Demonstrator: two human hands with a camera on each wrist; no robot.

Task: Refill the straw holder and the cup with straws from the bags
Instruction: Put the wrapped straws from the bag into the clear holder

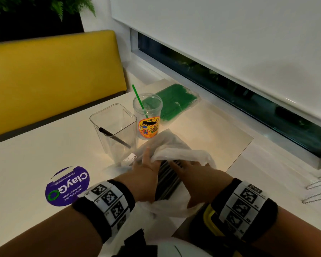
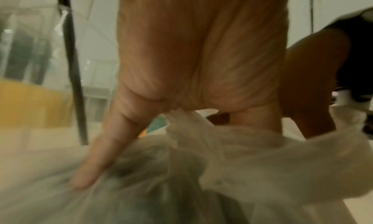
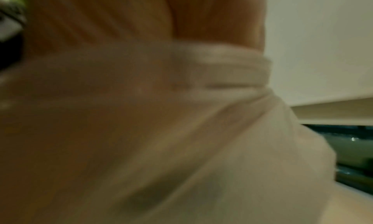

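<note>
Both grips, left hand (image 1: 146, 175) and right hand (image 1: 195, 179), palms down, clutching the crumpled straw bag (image 1: 174, 145).

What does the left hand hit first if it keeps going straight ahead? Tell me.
Probably the clear straw holder: the left hand points up-table over the bag, with the holder just beyond its fingertips. Depth is uncertain.

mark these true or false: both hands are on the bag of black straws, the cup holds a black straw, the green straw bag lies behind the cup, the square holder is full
1. Both the left hand and right hand are on the bag of black straws. True.
2. The cup holds a black straw. False: it holds one green straw.
3. The green straw bag lies behind the cup. True.
4. The square holder is full. False: it holds a single black straw.
</note>
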